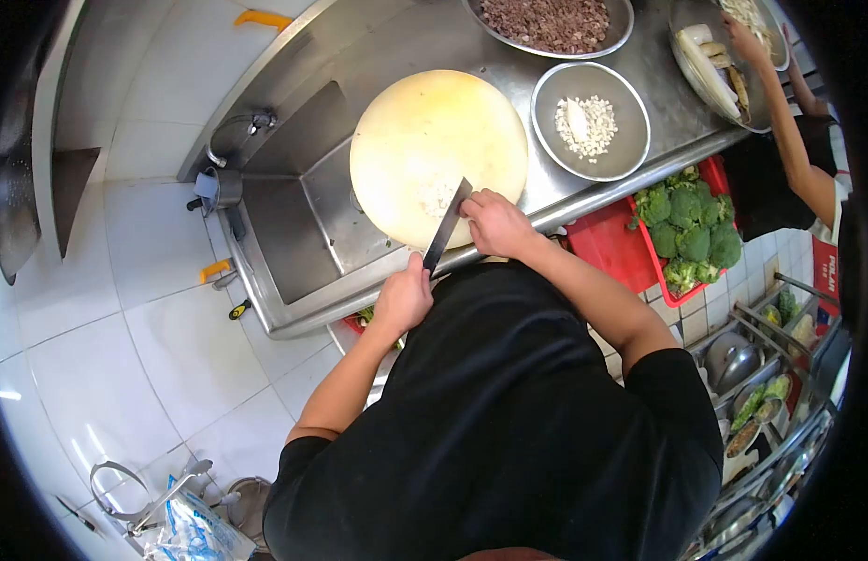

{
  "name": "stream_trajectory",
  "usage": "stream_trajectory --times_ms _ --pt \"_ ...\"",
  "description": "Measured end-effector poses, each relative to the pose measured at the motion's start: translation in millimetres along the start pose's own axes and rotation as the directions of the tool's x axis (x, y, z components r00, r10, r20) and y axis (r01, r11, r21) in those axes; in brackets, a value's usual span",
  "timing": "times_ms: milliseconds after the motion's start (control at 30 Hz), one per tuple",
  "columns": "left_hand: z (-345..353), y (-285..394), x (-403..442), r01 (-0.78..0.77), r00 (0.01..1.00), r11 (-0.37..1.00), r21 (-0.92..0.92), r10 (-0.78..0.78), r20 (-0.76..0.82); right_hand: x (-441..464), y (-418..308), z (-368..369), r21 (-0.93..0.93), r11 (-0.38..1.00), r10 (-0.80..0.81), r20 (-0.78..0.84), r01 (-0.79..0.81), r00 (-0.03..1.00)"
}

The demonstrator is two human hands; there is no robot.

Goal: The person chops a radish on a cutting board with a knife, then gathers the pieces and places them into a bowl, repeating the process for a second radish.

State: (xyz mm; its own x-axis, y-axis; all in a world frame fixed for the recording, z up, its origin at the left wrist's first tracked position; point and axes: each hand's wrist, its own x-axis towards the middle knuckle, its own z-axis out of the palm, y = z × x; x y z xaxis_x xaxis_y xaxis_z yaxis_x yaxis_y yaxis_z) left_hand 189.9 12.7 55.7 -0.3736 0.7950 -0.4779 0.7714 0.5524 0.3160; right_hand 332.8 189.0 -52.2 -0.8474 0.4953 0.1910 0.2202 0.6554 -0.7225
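Note:
A knife (447, 227) with a dark blade stands over the near part of a round cutting board (424, 122). My left hand (405, 297) is closed round its handle end, at the board's near edge. The fingers of my right hand (497, 222) are bent against the blade near its far end; whether they also hold something small is hidden. Small white chopped bits (436, 194) lie on the board just left of the blade. Right of the board, a steel bowl (637, 122) holds white chopped pieces (597, 126).
The board lies across a steel sink (294, 234) with a faucet (256, 122). A bowl of brown minced food (546, 23) is at the back. Broccoli (691, 224) fills a red crate at the right. A co-worker's arm (794, 159) reaches over another bowl, top right.

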Motion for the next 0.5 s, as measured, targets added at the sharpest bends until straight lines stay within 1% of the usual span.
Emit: stream_trajectory --times_ms 67,167,200,267,333,367,433,467,500 --pt "25 -10 5 0.017 1.0 1.0 -0.021 -0.017 -0.024 1 2 -2 0.003 1.0 -0.009 0.045 0.009 0.999" --pt "1 3 8 -0.02 0.999 0.999 0.034 0.021 -0.026 1 5 -2 0.004 0.999 -0.036 0.028 0.036 0.999" --pt "-8 9 0 -0.018 1.0 1.0 0.006 0.018 -0.014 1 6 -4 -0.003 0.999 -0.032 0.033 0.032 0.999" --pt "5 3 -1 -0.008 1.0 1.0 -0.007 0.008 0.004 -3 6 -3 -0.014 1.0 -0.014 0.039 0.015 0.999" --pt "21 -2 6 0.007 1.0 0.998 -0.056 -0.008 -0.007 -5 7 0 0.021 1.0 -0.02 -0.002 0.02 1.0" --pt "19 -8 14 -0.03 0.999 0.997 -0.076 0.028 -0.031 -5 7 1 0.038 0.999 -0.024 -0.026 0.025 0.999" --pt "7 -17 29 -0.109 0.992 0.987 -0.119 0.101 -0.077 -8 5 -2 0.117 0.991 0.068 -0.017 -0.065 0.998" --pt "0 -23 31 -0.037 0.999 0.962 -0.272 0.029 -0.034 -8 4 -6 0.151 0.983 0.109 -0.011 -0.106 0.994" --pt "-12 -30 35 0.035 0.999 0.909 -0.415 -0.031 0.016 -7 0 -10 0.137 0.983 0.133 -0.06 -0.124 0.989"
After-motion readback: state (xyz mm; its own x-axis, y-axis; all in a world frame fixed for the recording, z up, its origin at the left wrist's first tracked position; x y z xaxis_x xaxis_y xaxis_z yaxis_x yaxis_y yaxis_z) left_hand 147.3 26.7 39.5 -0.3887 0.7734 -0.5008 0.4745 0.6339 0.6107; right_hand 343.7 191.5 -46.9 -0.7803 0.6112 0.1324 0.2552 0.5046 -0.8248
